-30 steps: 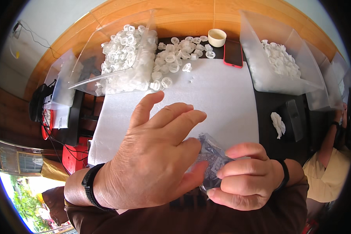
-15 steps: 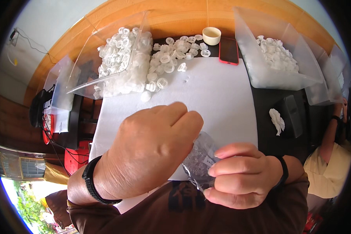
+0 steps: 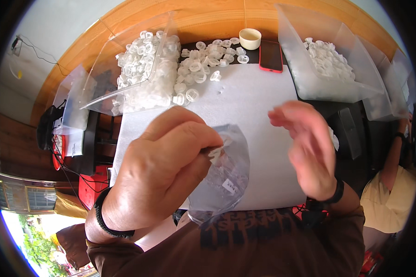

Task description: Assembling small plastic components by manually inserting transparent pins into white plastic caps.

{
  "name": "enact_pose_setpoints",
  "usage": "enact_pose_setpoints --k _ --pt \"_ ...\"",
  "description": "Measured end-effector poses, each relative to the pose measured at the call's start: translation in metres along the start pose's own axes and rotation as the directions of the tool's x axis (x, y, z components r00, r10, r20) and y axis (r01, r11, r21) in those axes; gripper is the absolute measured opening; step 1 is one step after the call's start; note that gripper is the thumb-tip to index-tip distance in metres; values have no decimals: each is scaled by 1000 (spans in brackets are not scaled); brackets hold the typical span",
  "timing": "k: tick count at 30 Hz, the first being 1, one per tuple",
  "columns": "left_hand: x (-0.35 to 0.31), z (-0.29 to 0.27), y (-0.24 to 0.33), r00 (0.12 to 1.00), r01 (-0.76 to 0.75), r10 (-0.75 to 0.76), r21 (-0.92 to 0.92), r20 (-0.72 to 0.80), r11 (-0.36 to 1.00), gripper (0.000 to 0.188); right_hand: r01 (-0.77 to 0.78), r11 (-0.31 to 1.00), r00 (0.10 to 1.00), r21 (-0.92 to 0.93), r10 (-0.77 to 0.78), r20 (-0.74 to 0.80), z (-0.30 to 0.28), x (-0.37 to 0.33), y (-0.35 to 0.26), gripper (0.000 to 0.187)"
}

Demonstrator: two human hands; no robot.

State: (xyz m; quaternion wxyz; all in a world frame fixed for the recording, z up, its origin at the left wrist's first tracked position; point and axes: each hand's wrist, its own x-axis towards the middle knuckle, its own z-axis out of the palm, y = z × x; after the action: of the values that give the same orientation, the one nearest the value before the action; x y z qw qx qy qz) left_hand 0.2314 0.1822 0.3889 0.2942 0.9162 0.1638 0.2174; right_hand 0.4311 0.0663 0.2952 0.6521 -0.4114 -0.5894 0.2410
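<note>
My left hand is closed, pinching a clear plastic bag near its upper left side. Small transparent pieces and a little white label show through the bag, which hangs over the near part of the white sheet on the table. A small pale bit shows at the left fingertips; I cannot make out what it is. To the right of the bag, my right hand is raised, apart from it. Its fingers are loosely curved with the thumb away from them, and nothing is in it.
At the far left, a clear bin holds many white plastic ring-like pieces, and loose pieces lie beside it. A cream cup and a red-edged phone sit at the back. Another bin and a co-worker's arm are at right.
My right hand has let go of the bag and moved up and to the right. The bag now hangs from my left hand, more of it in sight.
</note>
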Motion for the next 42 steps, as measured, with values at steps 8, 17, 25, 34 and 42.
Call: enact_pose_setpoints --k 8,17,25,34,42 --pt "20 2 -21 953 -277 256 -128 -160 952 31 -612 6 654 791 566 502 -5 13 54 66" --pt "-23 21 -29 935 191 -291 -403 -201 895 80 -474 -137 633 870 634 445 0 -4 80 56" --pt "-141 76 -77 922 313 -385 502 44 806 76 -472 40 716 881 600 357 -12 -13 106 61" --pt "-154 90 -103 953 230 -301 566 33 791 77 -494 207 710 845 656 255 -10 -9 97 52" --pt "-151 85 -105 951 267 -308 426 30 864 74 -413 590 810 694 587 -18 -17 2 86 43"
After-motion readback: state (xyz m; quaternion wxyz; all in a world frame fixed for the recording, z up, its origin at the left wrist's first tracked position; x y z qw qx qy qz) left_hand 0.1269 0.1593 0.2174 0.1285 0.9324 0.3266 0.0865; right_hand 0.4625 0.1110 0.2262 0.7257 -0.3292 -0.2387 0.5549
